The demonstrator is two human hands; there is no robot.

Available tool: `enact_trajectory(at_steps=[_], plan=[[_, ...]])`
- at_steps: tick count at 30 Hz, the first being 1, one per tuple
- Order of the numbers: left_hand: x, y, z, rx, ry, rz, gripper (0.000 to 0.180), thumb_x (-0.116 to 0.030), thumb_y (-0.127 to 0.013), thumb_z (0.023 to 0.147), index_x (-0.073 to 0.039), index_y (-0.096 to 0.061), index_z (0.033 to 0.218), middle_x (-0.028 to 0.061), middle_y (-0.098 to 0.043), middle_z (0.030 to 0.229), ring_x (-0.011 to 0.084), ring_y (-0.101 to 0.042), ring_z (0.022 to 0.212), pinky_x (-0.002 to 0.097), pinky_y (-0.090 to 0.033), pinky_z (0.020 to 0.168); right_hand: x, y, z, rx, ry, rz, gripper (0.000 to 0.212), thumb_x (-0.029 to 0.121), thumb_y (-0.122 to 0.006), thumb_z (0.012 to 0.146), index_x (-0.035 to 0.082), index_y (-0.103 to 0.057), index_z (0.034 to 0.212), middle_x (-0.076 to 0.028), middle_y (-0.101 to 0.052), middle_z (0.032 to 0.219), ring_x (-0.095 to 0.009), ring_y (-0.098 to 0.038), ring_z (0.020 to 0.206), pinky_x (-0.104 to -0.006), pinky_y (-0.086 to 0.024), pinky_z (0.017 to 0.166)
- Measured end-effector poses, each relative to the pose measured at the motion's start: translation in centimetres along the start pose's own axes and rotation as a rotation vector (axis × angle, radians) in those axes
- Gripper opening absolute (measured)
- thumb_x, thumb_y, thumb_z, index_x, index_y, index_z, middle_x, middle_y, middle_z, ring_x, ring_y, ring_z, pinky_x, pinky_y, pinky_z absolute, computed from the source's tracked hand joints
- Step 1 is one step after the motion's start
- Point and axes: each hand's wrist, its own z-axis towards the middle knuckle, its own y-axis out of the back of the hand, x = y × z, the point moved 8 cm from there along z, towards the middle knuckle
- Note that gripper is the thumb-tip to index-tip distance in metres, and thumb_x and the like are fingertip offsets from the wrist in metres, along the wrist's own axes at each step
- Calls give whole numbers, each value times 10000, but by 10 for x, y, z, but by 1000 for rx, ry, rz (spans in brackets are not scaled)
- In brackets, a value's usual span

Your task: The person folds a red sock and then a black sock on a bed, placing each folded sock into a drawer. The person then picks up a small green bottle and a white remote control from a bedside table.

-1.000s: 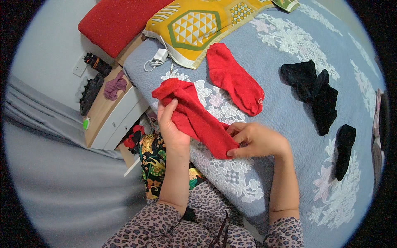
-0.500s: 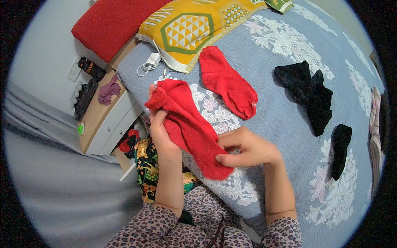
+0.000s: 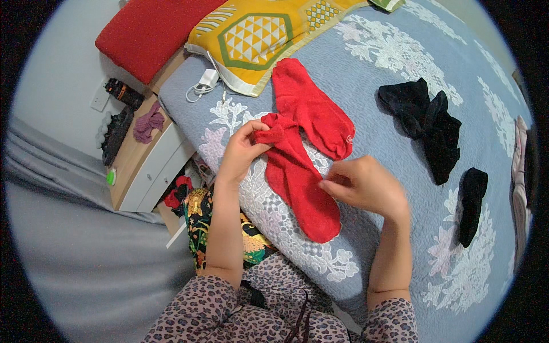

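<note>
We have shifted the soft red fabric sock (image 3: 303,197) rightward, so its cuff now overlaps, in our view, the matching red fabric sock (image 3: 323,117) on the far side. Our left hand (image 3: 237,157) now pinches just the cuff instead of cradling the leg. Our right hand (image 3: 366,186) has left the toe for the right edge; contact is unclear.

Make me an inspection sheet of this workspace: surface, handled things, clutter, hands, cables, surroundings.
Surface: blue bedspread, lace-patterned.
Handled things: nearer red sock, held; farther red sock, lying on the bedspread.
Clutter: black cloth pile and separate black piece, right side; yellow patterned fabric.
Hands: left hand pinches the nearer sock's bunched end; right hand beside its middle, contact unclear.
Cables: white cable with white charger, near the yellow fabric.
Surroundings: drawer unit with dark bottle and purple cloth; grey curtain.
</note>
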Motion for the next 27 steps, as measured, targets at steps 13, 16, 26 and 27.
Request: enact_trajectory(at_steps=[13, 16, 26, 27], plan=[[-42, 4, -3, -47, -309, 520, 283, 61, -593, 769, -24, -576, 1039, 105, -479, 1229, 178, -553, 1032, 260, -498, 782, 19, -78, 29, -10, 318, 198, 100, 129, -610, 747, 31, -600, 767, -111, -593, 794, -296, -591, 787, -378, -478, 718], [-39, -8, 5, 35, -328, 659, 326, 59, -635, 731, -34, -564, 1036, 91, -500, 1177, 161, -566, 971, 254, -506, 715, 10, -72, 34, -78, 241, 291, 109, 121, -607, 756, 25, -595, 806, -124, -590, 813, -299, -596, 766, -374, -482, 706], [-55, -29, 14, -107, -739, 1056, 267, 31, -624, 735, -31, -549, 984, 107, -534, 1003, 188, -591, 824, 261, -507, 656, -7, -54, 34, -355, 14, 320, 438, 60, -612, 760, 3, -505, 1180, -162, -481, 1128, -239, -609, 705, -347, -502, 699], [-50, -22, 16, -135, -609, 980, 209, 16, -594, 788, -16, -541, 988, 89, -569, 972, 168, -599, 797, 265, -508, 678, -7, -56, 34, -336, 0, 295, 446, 69, -613, 760, -6, -501, 1185, -167, -478, 1152, -241, -611, 703, -351, -503, 707]])
